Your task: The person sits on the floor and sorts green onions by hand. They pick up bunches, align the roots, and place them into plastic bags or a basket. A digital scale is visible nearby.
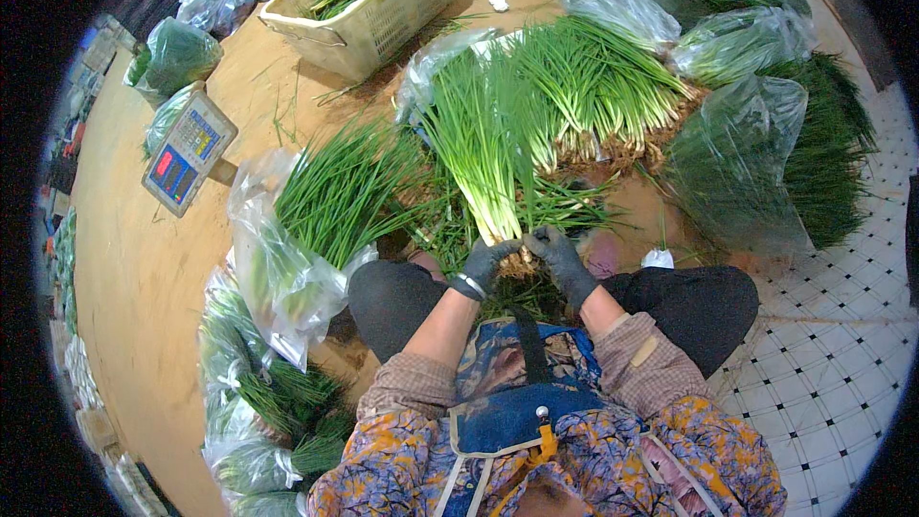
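Note:
My left hand, in a dark glove with a white band at the wrist, is closed round the pale root end of a bunch of green onions. My right hand, also gloved, has its fingertips at the roots on the bunch's right side; whether they pinch a stalk is unclear. The bunch's green leaves point away from me. Brown roots hang between both hands, above loose green trimmings between my knees. Beyond, a large pile of green onions lies with its roots towards the right.
A plastic crate holding greens stands at the back. At left are a digital scale and an open plastic bag of green onions. Filled bags lie at lower left. More bagged greens lie at right beside patterned tiles.

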A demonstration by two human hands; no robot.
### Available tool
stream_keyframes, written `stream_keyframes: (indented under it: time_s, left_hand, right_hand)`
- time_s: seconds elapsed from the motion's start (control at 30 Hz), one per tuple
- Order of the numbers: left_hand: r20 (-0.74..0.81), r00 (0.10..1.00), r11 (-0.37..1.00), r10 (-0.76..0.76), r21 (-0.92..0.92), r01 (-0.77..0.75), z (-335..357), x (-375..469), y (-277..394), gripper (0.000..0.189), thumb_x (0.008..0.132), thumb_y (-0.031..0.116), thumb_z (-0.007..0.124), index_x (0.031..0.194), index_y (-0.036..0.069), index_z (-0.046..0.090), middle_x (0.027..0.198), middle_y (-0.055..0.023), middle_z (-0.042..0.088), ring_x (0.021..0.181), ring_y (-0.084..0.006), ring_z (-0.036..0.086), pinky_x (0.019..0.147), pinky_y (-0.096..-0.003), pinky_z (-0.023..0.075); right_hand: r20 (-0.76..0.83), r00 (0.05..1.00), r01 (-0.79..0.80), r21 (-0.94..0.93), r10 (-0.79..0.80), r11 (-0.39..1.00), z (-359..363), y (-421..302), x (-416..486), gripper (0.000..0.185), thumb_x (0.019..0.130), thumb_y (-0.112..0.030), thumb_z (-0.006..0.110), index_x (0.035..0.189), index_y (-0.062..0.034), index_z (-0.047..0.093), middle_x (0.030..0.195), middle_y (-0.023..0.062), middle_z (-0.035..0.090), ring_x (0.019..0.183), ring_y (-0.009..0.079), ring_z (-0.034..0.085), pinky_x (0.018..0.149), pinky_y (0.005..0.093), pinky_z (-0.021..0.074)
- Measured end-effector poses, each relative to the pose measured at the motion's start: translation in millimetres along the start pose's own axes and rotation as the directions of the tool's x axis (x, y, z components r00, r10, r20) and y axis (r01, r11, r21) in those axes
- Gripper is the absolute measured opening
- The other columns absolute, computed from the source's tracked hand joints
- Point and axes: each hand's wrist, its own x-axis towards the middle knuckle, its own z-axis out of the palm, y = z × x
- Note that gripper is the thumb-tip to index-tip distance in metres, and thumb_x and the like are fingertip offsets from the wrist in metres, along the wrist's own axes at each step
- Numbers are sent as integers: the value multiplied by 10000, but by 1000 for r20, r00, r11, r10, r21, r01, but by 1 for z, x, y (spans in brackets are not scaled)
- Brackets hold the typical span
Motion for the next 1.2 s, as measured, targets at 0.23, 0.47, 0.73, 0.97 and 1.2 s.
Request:
stream_keyframes:
  time_s: [0.23, 0.47, 0.73, 0.97, 1.2]
  left_hand:
    - [41, 995, 996, 88, -14, -88, 0, -5, -2, 288, 686, 66, 553, 957, 11, 472, 852, -65, 540, 759, -161, 526, 649, -269, 435]
    - [-70, 998, 997, 5, -74, -10, -13, 1, -25, 257, 701, 65, 530, 942, 4, 465, 800, -90, 544, 710, -200, 545, 619, -313, 458]
    - [74, 990, 958, -122, -251, 137, 2, -15, -9, 293, 683, 33, 519, 956, -33, 435, 796, -122, 531, 701, -233, 548, 608, -334, 471]
    - [31, 994, 994, -100, -32, 101, 0, -29, -18, 301, 662, -1, 540, 946, -10, 442, 770, -96, 533, 633, -199, 552, 549, -292, 468]
    - [-2, 991, 990, -134, -52, 134, 6, -29, -23, 302, 653, -6, 549, 936, -22, 444, 763, -104, 543, 639, -209, 558, 556, -293, 469]
  right_hand:
    - [-239, 893, 227, -490, -381, 841, -1, 5, -4, 235, 728, -209, 532, 755, 9, 449, 645, 95, 498, 610, 179, 474, 560, 291, 374]
    - [-80, 854, 237, -819, -513, 522, 14, 17, -14, 239, 722, -224, 508, 778, -4, 433, 640, 194, 487, 515, 320, 489, 473, 365, 387]
    - [-258, 966, -93, -448, -29, 889, -57, 61, 25, 289, 732, -258, 480, 840, 10, 452, 769, 171, 528, 687, 285, 512, 593, 362, 395]
    - [-111, 987, -145, -263, 120, 954, 0, -29, 7, 528, 688, -393, 515, 910, 81, 443, 838, 222, 501, 787, 295, 493, 674, 358, 380]
    - [-227, 850, 218, -670, -476, 710, -8, 1, 8, 259, 720, -269, 504, 731, -14, 459, 648, 176, 499, 592, 315, 489, 520, 369, 378]
